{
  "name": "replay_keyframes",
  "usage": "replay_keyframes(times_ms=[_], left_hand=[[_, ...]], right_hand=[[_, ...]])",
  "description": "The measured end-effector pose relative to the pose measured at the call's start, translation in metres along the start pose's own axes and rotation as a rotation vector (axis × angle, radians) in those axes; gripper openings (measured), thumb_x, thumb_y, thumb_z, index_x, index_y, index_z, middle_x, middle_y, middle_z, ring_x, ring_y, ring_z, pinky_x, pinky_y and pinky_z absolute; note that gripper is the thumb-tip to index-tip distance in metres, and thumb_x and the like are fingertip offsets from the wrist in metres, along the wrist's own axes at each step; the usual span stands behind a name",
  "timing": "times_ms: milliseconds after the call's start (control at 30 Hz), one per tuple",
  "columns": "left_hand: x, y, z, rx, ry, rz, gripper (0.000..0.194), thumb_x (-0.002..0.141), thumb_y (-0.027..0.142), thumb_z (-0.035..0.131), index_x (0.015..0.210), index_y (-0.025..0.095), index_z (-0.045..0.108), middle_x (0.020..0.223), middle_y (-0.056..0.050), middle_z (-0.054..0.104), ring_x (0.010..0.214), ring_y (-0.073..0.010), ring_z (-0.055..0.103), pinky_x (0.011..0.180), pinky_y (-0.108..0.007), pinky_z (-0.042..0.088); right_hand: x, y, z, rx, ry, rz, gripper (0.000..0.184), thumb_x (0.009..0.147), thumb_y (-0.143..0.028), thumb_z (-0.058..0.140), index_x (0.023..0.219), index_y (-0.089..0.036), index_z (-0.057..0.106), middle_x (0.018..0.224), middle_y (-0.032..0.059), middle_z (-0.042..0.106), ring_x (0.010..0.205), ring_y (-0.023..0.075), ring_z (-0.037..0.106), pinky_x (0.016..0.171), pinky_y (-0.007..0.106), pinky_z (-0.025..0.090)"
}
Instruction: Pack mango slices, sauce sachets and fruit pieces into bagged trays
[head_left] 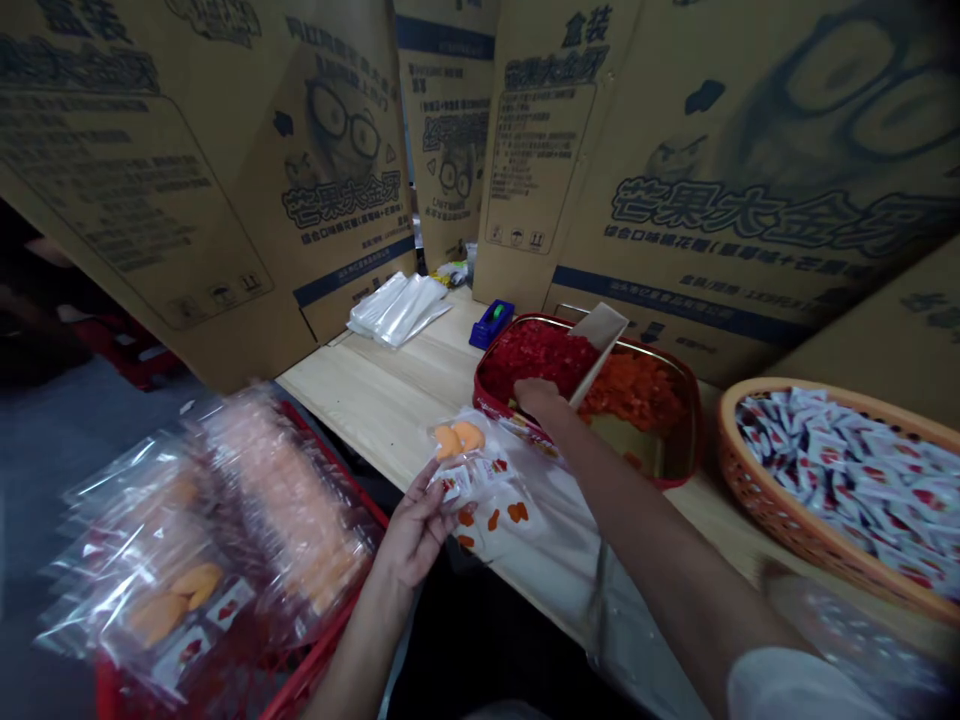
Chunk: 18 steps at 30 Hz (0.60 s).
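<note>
On my feed, the left hand is at the table's near edge, its thumb and fingers pinched together on a clear bag. The bag holds peach-orange pieces and small printed sachets; it lies along that near edge, around its middle. Small orange-red bits show beside the sachets, under clear plastic; I cannot tell whether they are inside this bag.

I see the right hand reaching into a red tin, its fingers down among red pieces. They are hidden, so I cannot tell whether they are apart or together. A pale divider stands tilted between the red pieces and orange pieces.

By the table's far edge, left of the tin, I have a blue tape dispenser; near the far left corner, a stack of flat clear bags. Toward the table's right end is an orange basket of sachets. Off the table's left edge, a red crate carries filled bags. Printed cartons wall the far edge.
</note>
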<state>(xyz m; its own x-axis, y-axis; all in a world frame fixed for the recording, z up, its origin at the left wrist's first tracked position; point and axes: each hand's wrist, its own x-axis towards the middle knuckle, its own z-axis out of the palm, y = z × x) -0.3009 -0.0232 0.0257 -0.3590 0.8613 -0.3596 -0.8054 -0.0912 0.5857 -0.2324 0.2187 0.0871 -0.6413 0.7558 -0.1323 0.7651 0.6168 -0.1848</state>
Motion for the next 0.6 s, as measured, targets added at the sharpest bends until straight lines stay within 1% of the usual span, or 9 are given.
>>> replay_keyframes(times_ms=[67,133,167,233,300,400,500,533,600], left_hand=[[-0.001,0.001,-0.001,0.008,0.007,-0.002,0.048,0.074,0.013,0.062,0.120,0.019,0.049,0.103,-0.007,0.065,0.080,-0.0183,0.066,0.074,-0.032,0.055],[-0.001,0.002,-0.002,0.010,0.012,-0.008,0.048,0.075,0.013,0.062,0.121,0.019,0.048,0.102,-0.007,0.065,0.079,-0.0186,0.066,0.073,-0.033,0.054],[-0.002,0.003,-0.003,0.010,0.010,-0.012,0.048,0.075,0.013,0.062,0.121,0.019,0.048,0.102,-0.007,0.065,0.079,-0.0189,0.066,0.074,-0.034,0.054],[-0.004,0.003,-0.003,0.013,-0.004,-0.022,0.048,0.076,0.014,0.062,0.121,0.019,0.047,0.102,-0.007,0.065,0.079,-0.0193,0.066,0.074,-0.034,0.054],[-0.006,0.003,-0.001,0.012,-0.023,-0.032,0.049,0.076,0.014,0.061,0.122,0.019,0.046,0.101,-0.007,0.065,0.079,-0.0190,0.066,0.074,-0.034,0.054],[-0.012,-0.001,0.004,0.005,-0.042,-0.050,0.052,0.075,0.012,0.061,0.124,0.020,0.045,0.099,-0.006,0.065,0.079,-0.0177,0.066,0.072,-0.031,0.054],[-0.017,-0.007,0.009,0.017,-0.064,-0.078,0.052,0.075,0.012,0.062,0.124,0.020,0.045,0.103,-0.007,0.064,0.083,-0.0193,0.066,0.072,-0.031,0.054],[-0.019,-0.009,0.011,0.024,-0.074,-0.086,0.051,0.075,0.013,0.062,0.123,0.020,0.046,0.106,-0.008,0.063,0.086,-0.0203,0.065,0.074,-0.032,0.054],[-0.022,-0.012,0.012,0.033,-0.095,-0.097,0.049,0.076,0.014,0.061,0.122,0.020,0.047,0.110,-0.009,0.062,0.091,-0.0216,0.064,0.077,-0.034,0.053]], right_hand=[[-0.005,-0.002,-0.004,-0.046,0.032,0.012,0.020,0.086,-0.020,0.050,0.096,-0.007,0.061,0.101,0.0155,0.061,0.096,0.0232,0.057,0.083,0.041,0.043],[-0.023,-0.003,-0.009,-0.074,0.098,-0.010,0.021,0.086,-0.011,0.044,0.095,-0.005,0.062,0.104,0.0211,0.060,0.103,0.0273,0.055,0.087,0.042,0.038],[-0.037,-0.004,-0.011,-0.078,0.129,-0.042,0.022,0.085,-0.010,0.043,0.095,-0.007,0.062,0.105,0.0204,0.060,0.104,0.0272,0.054,0.088,0.041,0.037],[-0.073,-0.007,-0.011,-0.037,0.165,-0.160,0.020,0.086,-0.014,0.045,0.092,-0.014,0.063,0.102,0.0129,0.062,0.100,0.0236,0.055,0.085,0.037,0.038],[-0.112,-0.011,-0.006,0.092,0.162,-0.329,0.014,0.083,-0.018,0.051,0.084,-0.019,0.064,0.090,0.0072,0.065,0.089,0.0211,0.058,0.078,0.033,0.040],[-0.162,-0.016,0.007,0.278,0.150,-0.465,0.011,0.081,-0.019,0.055,0.082,-0.024,0.066,0.082,0.0041,0.065,0.082,0.0221,0.058,0.074,0.034,0.042],[-0.190,-0.007,0.022,0.418,0.264,-0.449,0.016,0.083,-0.024,0.053,0.094,-0.027,0.064,0.091,0.0042,0.064,0.088,0.0229,0.057,0.077,0.036,0.042],[-0.195,0.001,0.027,0.458,0.352,-0.397,0.018,0.085,-0.025,0.049,0.098,-0.026,0.063,0.095,0.0053,0.063,0.090,0.0223,0.056,0.079,0.035,0.042],[-0.202,0.023,0.039,0.476,0.565,-0.201,0.023,0.088,-0.027,0.042,0.099,-0.021,0.061,0.097,0.0084,0.061,0.093,0.0214,0.054,0.081,0.036,0.042]])
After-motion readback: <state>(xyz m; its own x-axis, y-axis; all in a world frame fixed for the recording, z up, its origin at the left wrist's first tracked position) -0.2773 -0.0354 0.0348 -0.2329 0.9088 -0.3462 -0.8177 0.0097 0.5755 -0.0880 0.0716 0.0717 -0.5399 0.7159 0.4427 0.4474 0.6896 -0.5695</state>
